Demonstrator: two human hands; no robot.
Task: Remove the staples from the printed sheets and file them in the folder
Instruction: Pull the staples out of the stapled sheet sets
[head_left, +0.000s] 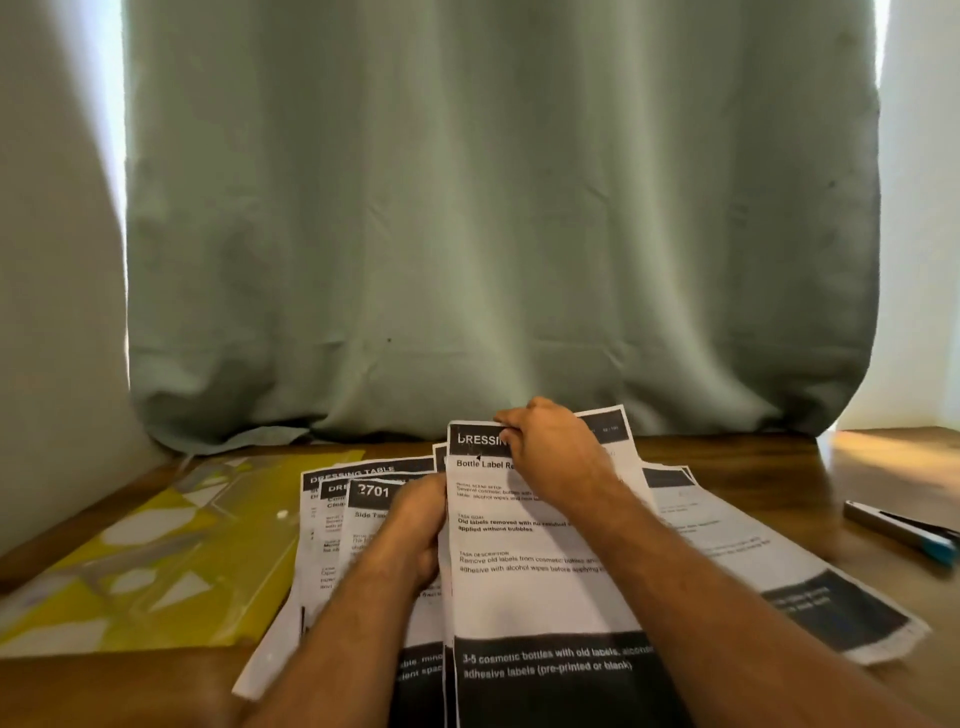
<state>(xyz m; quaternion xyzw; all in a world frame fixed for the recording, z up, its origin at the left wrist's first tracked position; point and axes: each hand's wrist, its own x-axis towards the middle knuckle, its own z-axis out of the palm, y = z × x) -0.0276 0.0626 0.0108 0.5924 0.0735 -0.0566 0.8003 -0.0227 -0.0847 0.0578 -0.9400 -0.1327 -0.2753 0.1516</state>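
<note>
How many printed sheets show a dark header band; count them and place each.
5: three fanned at left; the top sheet gripped by both the left hand and right hand; one at right. Others may lie hidden beneath.

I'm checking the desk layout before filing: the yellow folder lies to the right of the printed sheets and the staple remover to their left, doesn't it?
Not quite: the sides are swapped. The head view shows the yellow folder lying left of the printed sheets, and the tool that looks like the staple remover lying to their right.
</note>
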